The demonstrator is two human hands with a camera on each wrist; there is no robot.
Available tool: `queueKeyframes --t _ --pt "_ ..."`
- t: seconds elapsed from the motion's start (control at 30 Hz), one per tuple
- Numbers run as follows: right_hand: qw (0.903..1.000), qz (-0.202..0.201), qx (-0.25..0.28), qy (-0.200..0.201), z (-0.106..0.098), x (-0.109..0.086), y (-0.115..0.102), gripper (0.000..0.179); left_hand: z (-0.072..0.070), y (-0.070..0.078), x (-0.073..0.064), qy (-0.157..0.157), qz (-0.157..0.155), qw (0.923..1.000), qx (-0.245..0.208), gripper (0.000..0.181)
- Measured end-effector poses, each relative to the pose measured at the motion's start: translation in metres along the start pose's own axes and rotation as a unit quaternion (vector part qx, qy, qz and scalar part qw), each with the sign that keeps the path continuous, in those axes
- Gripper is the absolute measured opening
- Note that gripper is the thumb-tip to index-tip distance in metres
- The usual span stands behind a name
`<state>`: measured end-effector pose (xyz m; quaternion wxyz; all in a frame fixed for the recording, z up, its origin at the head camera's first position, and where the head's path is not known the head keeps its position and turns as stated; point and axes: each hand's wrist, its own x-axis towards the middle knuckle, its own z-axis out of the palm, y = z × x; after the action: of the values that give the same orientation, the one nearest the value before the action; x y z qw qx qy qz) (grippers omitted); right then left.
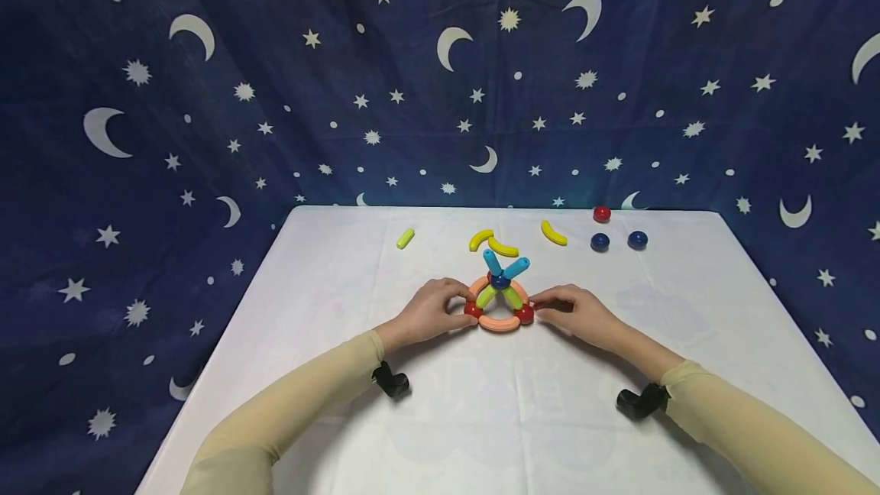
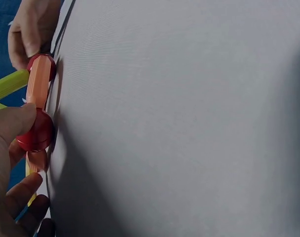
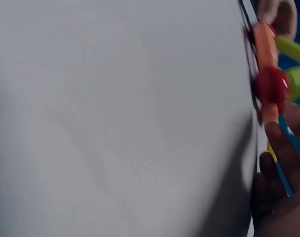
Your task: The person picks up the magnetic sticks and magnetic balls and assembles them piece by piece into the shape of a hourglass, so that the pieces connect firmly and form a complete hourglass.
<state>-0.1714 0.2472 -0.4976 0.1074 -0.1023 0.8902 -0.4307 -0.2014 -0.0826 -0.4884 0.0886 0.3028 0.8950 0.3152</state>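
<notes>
Dark-blue cloth (image 1: 412, 48) printed with pale moons and stars backs a white-covered bench (image 1: 344, 273). Mid-bench: ball-and-rod frame (image 1: 500, 282), glossy and plastic-looking; curved orange rods (image 1: 499, 324) ring its base, straight yellow-green rods (image 1: 486, 297) rise to a dark-blue ball (image 1: 499, 283), light-blue rods (image 1: 516, 268) splay above. Probably light, stiff, slightly slick; joints likely fragile. Left grip (image 1: 435, 312) pinches the left glossy red ball (image 1: 472, 311). Right grip (image 1: 577, 316) narrow beside the right glossy red ball (image 1: 525, 315); pinching or not, cannot tell. Best hold, I judge: low, by both red balls. Farther back: curved yellow rods (image 1: 553, 234), loose round balls (image 1: 600, 242).
</notes>
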Motion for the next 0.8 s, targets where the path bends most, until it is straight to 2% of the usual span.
queueKeyframes --t 0.1,0.2,0.33,0.43,0.5,0.57,0.67,0.8 --pt "0.9986 0.0 0.004 0.053 -0.016 0.003 0.006 0.031 -0.001 -0.001 0.001 0.0 0.009 0.9999 0.008 0.033" --pt "0.9899 0.007 0.014 0.141 -0.039 0.006 0.015 0.032 -0.003 -0.002 0.001 -0.004 0.008 0.9999 0.008 0.032" --pt "0.9633 0.033 0.032 0.264 -0.071 0.006 0.032 0.035 -0.006 -0.005 0.0 -0.008 0.001 0.9999 0.007 0.033" --pt "0.9425 0.07 0.033 0.325 -0.092 0.008 0.046 0.039 -0.008 -0.007 0.0 -0.01 -0.002 0.9999 0.005 0.035" --pt "0.9363 0.102 0.023 0.335 -0.104 0.01 0.055 0.046 -0.009 -0.007 0.0 -0.013 -0.002 0.9999 0.0 0.036" --pt "0.9365 0.129 0.011 0.326 -0.113 0.012 0.063 0.053 -0.009 -0.007 -0.001 -0.016 -0.004 0.9999 -0.005 0.035" --pt "0.9443 0.154 -0.002 0.291 -0.122 0.017 0.071 0.064 -0.009 -0.006 -0.002 -0.016 0.0 0.9998 -0.011 0.034" --pt "0.955 0.161 0.011 0.249 -0.126 0.022 0.077 0.072 -0.008 -0.005 -0.003 -0.012 0.015 0.9997 -0.014 0.034"
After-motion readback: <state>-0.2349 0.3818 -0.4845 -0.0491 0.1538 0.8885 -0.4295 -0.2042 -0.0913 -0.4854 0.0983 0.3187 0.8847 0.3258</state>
